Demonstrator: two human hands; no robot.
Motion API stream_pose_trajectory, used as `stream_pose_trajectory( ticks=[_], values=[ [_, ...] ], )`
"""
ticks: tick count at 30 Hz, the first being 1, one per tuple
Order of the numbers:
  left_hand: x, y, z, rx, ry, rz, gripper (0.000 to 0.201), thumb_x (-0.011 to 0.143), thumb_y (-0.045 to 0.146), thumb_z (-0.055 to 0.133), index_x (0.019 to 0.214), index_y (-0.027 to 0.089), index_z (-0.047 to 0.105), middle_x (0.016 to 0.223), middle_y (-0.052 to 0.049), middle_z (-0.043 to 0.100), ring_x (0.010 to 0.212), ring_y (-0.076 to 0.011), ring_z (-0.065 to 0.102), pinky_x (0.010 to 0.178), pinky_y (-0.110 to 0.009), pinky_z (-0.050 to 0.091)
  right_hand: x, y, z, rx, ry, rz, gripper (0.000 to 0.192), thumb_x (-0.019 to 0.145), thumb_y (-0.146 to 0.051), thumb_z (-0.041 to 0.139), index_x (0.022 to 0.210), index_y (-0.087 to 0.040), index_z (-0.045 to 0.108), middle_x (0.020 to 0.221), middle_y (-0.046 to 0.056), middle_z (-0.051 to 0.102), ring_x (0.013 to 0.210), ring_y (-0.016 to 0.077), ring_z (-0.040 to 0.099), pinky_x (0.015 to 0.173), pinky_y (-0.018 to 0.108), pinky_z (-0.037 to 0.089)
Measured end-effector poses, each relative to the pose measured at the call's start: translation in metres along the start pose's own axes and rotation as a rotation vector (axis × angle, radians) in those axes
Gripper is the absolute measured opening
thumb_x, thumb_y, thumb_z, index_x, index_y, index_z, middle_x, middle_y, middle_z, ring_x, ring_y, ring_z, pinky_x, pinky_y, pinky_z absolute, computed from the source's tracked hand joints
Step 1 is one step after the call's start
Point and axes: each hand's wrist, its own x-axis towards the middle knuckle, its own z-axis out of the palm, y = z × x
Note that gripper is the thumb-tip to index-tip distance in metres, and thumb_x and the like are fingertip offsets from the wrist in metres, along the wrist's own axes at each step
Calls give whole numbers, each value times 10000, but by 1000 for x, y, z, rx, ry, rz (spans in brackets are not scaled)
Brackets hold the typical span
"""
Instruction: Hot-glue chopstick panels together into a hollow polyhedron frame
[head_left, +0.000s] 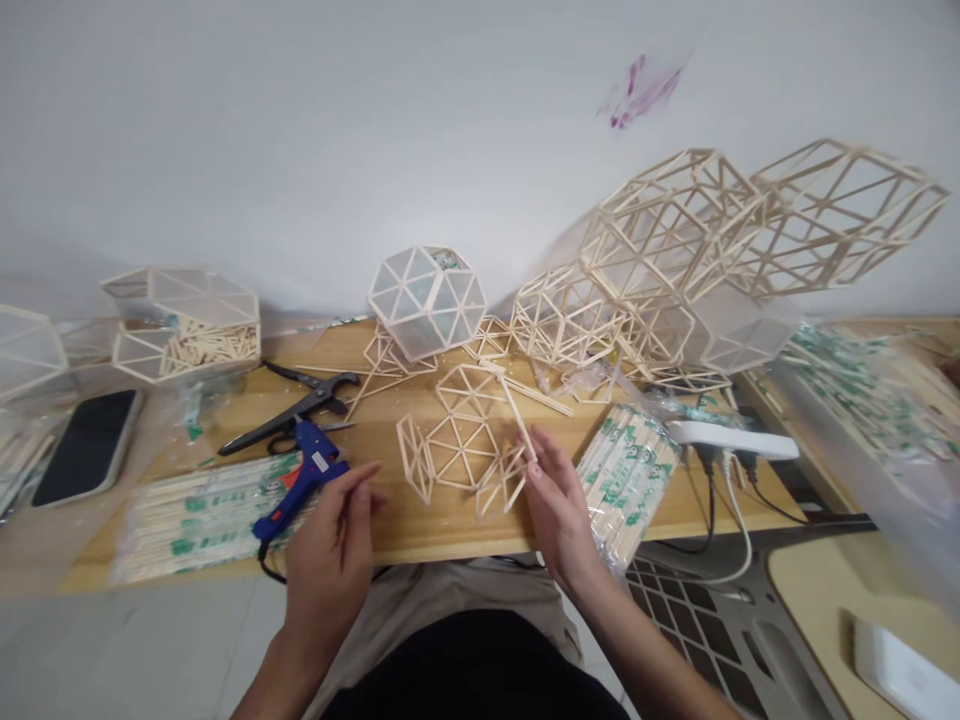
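Observation:
My right hand (556,510) pinches a thin wooden stick (517,415) that slants up and away to the left. Just left of that hand, a partly built frame of glued sticks (461,450) lies on the wooden table (409,530), its triangles forming several hinged-looking panels. My left hand (330,545) is closed, thumb against curled fingers, to the left of the frame; whether anything small is between them I cannot make out. Beside its fingertips rests a blue hot glue gun (304,480), touching a pack of wrapped chopsticks (202,515). Black-handled cutters (300,412) lie behind the gun.
Finished stick polyhedra (675,230) are stacked at the back right, and a white-panelled one (427,300) stands by the wall. An open panelled box (206,340) holds short sticks. Nearby are a phone (88,448), another chopstick pack (628,475) and a power strip (739,440) with cables.

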Motion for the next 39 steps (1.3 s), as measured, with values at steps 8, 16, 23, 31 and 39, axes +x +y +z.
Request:
stream_pose_trajectory(
  ticks=[8,16,23,31,39],
  values=[
    [-23,13,-11,-73,50,-112,396,1015,480,541,1296,259,712,438,101,498,379,-129,511,495,-261,473,4,-24,-23,-123,4,22,414,960,-522,705,1306,-297,669,1481,97,677,1418,289,608,1233,556,431],
    [-30,11,3,-354,-4,-237,338,1060,523,459,1254,260,544,548,49,651,474,-185,610,518,-303,525,38,-45,-12,-361,-210,70,479,1005,-629,560,1222,-236,729,1130,107,820,1035,276,792,957,465,622],
    [-33,-15,4,-309,-2,-104,379,975,570,623,1165,244,593,1005,-78,765,840,-231,757,681,-350,624,97,-74,-6,-910,-299,-213,270,993,-425,600,989,-223,778,988,90,809,973,305,741,974,486,559],
    [-31,-10,-7,-152,-4,25,255,996,477,607,972,235,683,839,-24,722,726,-193,713,685,-309,606,170,-86,49,-1208,-477,-286,259,994,-149,566,1137,-174,781,1169,110,798,1063,256,721,1002,374,515],
    [110,68,-57,330,69,612,284,963,325,666,1222,209,689,1328,-142,668,1279,-323,629,1122,-519,503,205,-61,62,-1418,-506,-211,362,1029,-384,677,1338,-199,640,1370,106,658,1147,253,694,964,473,614]
  ],
)
